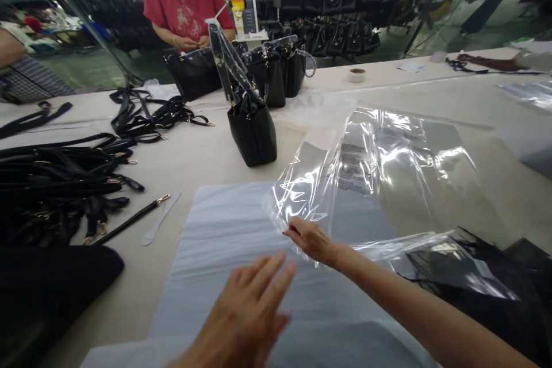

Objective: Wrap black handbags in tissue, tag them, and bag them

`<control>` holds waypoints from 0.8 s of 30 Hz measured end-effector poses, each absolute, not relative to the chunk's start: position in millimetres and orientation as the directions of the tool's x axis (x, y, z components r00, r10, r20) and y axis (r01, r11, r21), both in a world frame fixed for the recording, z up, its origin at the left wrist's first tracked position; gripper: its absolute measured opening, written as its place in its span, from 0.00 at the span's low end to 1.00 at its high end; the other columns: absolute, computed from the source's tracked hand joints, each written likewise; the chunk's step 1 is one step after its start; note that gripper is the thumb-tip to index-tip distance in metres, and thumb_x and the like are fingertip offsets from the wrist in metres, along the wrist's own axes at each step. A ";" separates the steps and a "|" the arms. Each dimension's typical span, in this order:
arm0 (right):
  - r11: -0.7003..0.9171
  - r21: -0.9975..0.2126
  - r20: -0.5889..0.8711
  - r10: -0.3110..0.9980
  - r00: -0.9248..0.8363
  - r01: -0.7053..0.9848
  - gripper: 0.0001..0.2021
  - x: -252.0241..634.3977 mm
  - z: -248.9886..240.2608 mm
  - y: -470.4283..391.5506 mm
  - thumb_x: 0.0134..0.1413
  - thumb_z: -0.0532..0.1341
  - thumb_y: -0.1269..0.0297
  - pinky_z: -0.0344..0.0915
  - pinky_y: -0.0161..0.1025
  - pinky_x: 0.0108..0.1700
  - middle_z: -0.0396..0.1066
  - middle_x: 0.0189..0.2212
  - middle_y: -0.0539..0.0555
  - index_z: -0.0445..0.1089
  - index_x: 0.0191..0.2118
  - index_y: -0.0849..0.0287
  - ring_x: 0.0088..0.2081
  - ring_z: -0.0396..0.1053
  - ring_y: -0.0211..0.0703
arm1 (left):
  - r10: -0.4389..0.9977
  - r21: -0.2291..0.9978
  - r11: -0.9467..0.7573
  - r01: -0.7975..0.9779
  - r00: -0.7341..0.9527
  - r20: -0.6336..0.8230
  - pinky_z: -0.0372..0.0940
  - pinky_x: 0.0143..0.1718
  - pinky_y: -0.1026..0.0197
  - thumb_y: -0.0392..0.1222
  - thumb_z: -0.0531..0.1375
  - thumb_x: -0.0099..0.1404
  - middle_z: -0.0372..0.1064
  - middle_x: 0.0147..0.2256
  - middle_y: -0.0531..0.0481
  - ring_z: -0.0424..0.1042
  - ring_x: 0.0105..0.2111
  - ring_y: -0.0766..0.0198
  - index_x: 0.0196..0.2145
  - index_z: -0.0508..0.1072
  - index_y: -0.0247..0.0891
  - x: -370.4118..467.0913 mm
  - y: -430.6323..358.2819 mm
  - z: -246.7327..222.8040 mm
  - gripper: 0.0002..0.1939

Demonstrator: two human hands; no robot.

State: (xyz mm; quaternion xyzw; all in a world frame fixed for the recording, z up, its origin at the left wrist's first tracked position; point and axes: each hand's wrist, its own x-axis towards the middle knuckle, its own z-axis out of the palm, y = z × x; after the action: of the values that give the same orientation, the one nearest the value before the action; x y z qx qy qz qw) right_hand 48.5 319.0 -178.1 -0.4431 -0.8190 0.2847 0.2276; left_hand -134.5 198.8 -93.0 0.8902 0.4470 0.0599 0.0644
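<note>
My right hand (311, 240) is closed on the near left corner of a clear plastic bag (401, 167), which spreads to the right over the table and has printed lines on it. Beneath the bag lie sheets of pale tissue paper (215, 241). Over the paper, slightly blurred, hovers my left hand (245, 305) with its fingers stretched out and nothing in them. Past the paper stands a small black handbag (253, 135), its handles wrapped in clear film.
Black straps (64, 178) with gold clips heap on the left. More black handbags (269, 72) stand farther back, near a person in a red shirt (185, 0). A roll of tape (356, 75) sits at the back. Dark sheets (495, 282) lie at right.
</note>
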 end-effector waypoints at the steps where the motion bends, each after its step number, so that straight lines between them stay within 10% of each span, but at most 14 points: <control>1: 0.511 -0.649 0.181 0.823 -0.538 0.564 0.07 47.8 -176.1 316.6 0.56 0.57 0.69 0.55 0.32 0.28 0.61 0.21 0.46 0.60 0.27 0.59 0.23 0.56 0.33 | 0.842 0.122 -0.540 0.833 0.537 0.055 0.56 0.54 0.50 0.37 0.51 0.64 0.53 0.61 0.43 0.54 0.59 0.52 0.63 0.47 0.41 -132.9 224.2 -100.0 0.31; 5: 0.654 -0.589 0.330 0.730 -0.598 0.474 0.05 53.2 -166.0 304.7 0.57 0.54 0.69 0.59 0.32 0.30 0.64 0.24 0.48 0.61 0.30 0.59 0.25 0.60 0.34 | 0.754 0.017 -0.654 0.757 0.650 0.093 0.48 0.57 0.45 0.32 0.50 0.65 0.72 0.42 0.44 0.62 0.51 0.53 0.40 0.72 0.36 -129.0 297.3 -127.4 0.13; 9: 0.588 -0.477 0.220 0.799 -0.559 0.653 0.12 76.8 -156.1 283.5 0.53 0.56 0.71 0.62 0.37 0.37 0.70 0.31 0.54 0.64 0.45 0.62 0.32 0.67 0.40 | 0.720 -0.058 -0.666 0.743 0.662 0.209 0.52 0.53 0.49 0.26 0.48 0.64 0.68 0.24 0.50 0.67 0.34 0.62 0.24 0.70 0.35 -136.7 311.5 -135.2 0.16; 16: 0.542 -0.204 0.182 0.839 -0.513 0.815 0.13 107.2 -145.9 262.4 0.58 0.55 0.68 0.53 0.36 0.32 0.68 0.21 0.50 0.67 0.23 0.59 0.25 0.64 0.37 | 0.765 -0.097 -0.618 0.780 0.625 0.157 0.58 0.38 0.57 0.24 0.52 0.57 0.66 0.23 0.49 0.65 0.29 0.61 0.21 0.66 0.35 -147.0 299.5 -116.0 0.12; 24: 0.685 -0.057 0.387 0.686 -0.616 0.726 0.17 111.2 -140.3 277.8 0.65 0.48 0.63 0.46 0.35 0.24 0.63 0.18 0.48 0.62 0.25 0.60 0.19 0.57 0.33 | 0.852 0.391 -0.264 0.882 0.403 -0.334 0.47 0.24 0.66 0.49 0.64 0.53 0.55 0.19 0.61 0.56 0.21 0.69 0.22 0.58 0.38 -149.5 292.1 -94.8 0.19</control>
State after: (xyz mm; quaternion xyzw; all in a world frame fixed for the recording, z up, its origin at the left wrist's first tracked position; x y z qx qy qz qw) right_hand 111.2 277.8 -140.3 -0.3933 -0.8974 -0.0526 0.1928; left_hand -149.5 292.1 -94.8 0.7944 0.5458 -0.0279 0.2652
